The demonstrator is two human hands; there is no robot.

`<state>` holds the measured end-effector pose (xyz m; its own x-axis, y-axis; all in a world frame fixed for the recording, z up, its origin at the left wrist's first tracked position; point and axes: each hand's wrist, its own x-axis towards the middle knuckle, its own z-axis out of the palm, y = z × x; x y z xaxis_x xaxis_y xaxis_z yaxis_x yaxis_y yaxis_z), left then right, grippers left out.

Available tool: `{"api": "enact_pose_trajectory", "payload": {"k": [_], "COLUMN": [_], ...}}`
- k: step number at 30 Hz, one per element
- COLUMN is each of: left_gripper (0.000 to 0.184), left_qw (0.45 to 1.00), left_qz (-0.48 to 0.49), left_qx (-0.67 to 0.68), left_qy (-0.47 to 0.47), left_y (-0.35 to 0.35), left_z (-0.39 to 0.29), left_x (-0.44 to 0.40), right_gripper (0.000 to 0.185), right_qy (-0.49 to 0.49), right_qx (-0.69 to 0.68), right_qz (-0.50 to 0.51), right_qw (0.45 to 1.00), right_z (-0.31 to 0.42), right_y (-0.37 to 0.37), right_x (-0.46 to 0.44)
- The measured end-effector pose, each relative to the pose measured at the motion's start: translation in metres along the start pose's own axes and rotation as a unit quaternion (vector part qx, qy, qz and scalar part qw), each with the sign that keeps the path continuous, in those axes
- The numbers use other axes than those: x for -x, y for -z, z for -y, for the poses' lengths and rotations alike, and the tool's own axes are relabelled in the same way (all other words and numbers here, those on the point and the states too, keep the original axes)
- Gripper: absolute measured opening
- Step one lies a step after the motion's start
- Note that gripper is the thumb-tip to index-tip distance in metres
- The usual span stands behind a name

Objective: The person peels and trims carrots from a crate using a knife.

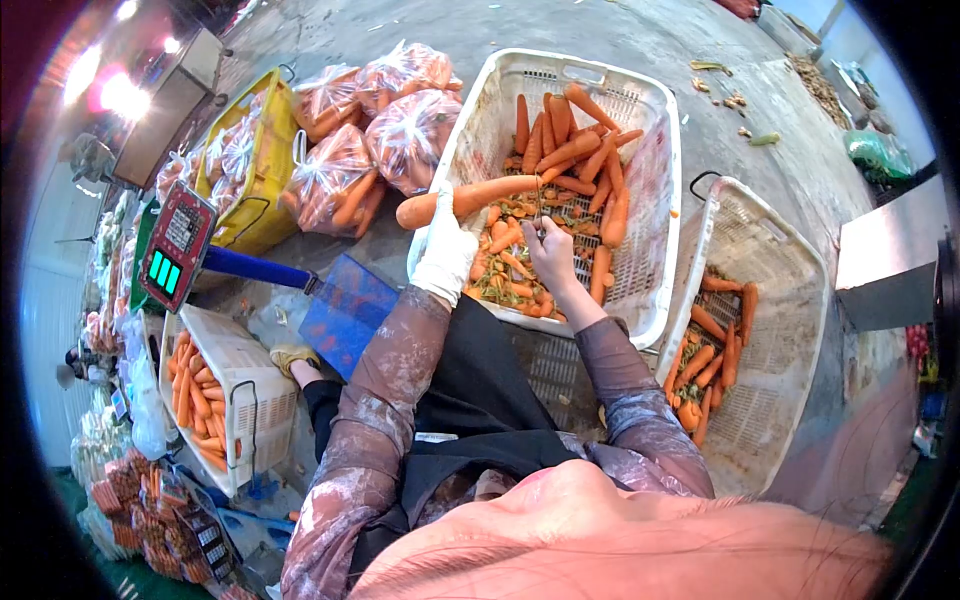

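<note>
My left hand [445, 258], in a white glove, is wrapped round a large carrot [470, 198] held level above the white plastic crate [664, 130]. My bare right hand [551, 252] is closed at the carrot's narrow end. From its fingers a small knife [540, 200], thin and seen nearly edge-on, reaches up to the carrot tip. Below both hands, cut carrot ends and trimmings [510, 262] cover the near part of the crate floor. Whole carrots [570, 150] are heaped in its far part.
To the right, a second white crate [775, 350] holds carrots. Tied plastic bags of carrots [410, 130] stand at the left near a yellow crate [250, 165]. A blue platform scale [345, 310] and another carrot-filled crate [245, 370] are close on my left.
</note>
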<state>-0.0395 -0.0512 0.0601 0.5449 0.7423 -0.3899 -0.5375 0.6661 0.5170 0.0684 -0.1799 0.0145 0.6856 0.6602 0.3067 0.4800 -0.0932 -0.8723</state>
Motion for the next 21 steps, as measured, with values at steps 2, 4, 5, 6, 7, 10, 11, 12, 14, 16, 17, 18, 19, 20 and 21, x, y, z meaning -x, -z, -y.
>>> {"api": "enact_pose_trajectory", "payload": {"k": [2,4,5,6,7,10,11,12,14,16,17,18,19,20,21], "left_gripper": [0.058,0.059,0.059,0.059,0.054,0.055,0.055,0.053,0.051,0.046,0.044,0.042,0.043,0.043,0.043], "left_qw": [0.998,0.964,0.97,0.986,0.999,0.997,0.997,0.994,0.984,0.968,0.948,0.915,0.894,0.869,0.869], "left_qz": [0.015,0.05,0.044,0.028,-0.012,-0.003,-0.004,-0.025,-0.046,-0.021,0.015,0.034,0.046,0.059,0.06], "left_qx": [-0.061,-0.242,-0.227,-0.157,-0.012,-0.065,-0.064,-0.097,-0.168,-0.249,-0.317,-0.396,-0.429,-0.461,-0.46], "left_qy": [-0.019,-0.095,-0.081,-0.041,0.046,-0.039,-0.039,-0.039,-0.036,-0.008,-0.014,-0.074,-0.123,-0.171,-0.169], "left_y": [0.001,0.0,0.0,0.0,-0.003,-0.001,-0.007,-0.016,-0.029,-0.033,-0.033,-0.033,-0.033,-0.033,-0.032], "left_z": [-0.002,-0.002,-0.003,-0.004,-0.006,0.001,0.004,0.005,0.013,0.017,0.015,0.015,0.017,0.019,0.02], "left_x": [0.005,0.011,0.011,0.011,0.007,-0.004,0.004,0.018,0.028,0.028,0.028,0.028,0.03,0.033,0.036], "right_gripper": [0.026,0.027,0.027,0.027,0.027,0.024,0.021,0.021,0.021,0.019,0.018,0.017,0.016,0.016,0.015], "right_qy": [0.018,0.017,0.017,0.016,0.015,-0.257,-0.378,-0.393,-0.398,-0.33,-0.32,-0.312,-0.283,-0.285,-0.271], "right_qx": [-0.001,-0.021,-0.021,-0.01,0.002,-0.155,-0.24,-0.265,-0.292,-0.374,-0.406,-0.438,-0.472,-0.47,-0.482], "right_qz": [-0.004,-0.01,-0.01,-0.014,-0.017,0.141,0.233,0.245,0.239,0.169,0.171,0.172,0.175,0.174,0.164], "right_qw": [1.0,1.0,1.0,1.0,1.0,0.943,0.863,0.846,0.836,0.85,0.839,0.826,0.816,0.817,0.817], "right_z": [-0.001,-0.003,-0.004,-0.005,-0.007,0.004,-0.005,-0.005,-0.007,0.002,-0.002,-0.007,-0.012,-0.011,-0.011], "right_y": [-0.001,-0.003,-0.003,-0.004,-0.004,0.006,0.008,0.009,0.015,0.017,0.021,0.026,0.026,0.028,0.029], "right_x": [0.0,0.0,0.0,0.0,0.0,-0.002,-0.006,-0.006,-0.006,-0.007,-0.011,-0.012,-0.013,-0.013,-0.014]}}
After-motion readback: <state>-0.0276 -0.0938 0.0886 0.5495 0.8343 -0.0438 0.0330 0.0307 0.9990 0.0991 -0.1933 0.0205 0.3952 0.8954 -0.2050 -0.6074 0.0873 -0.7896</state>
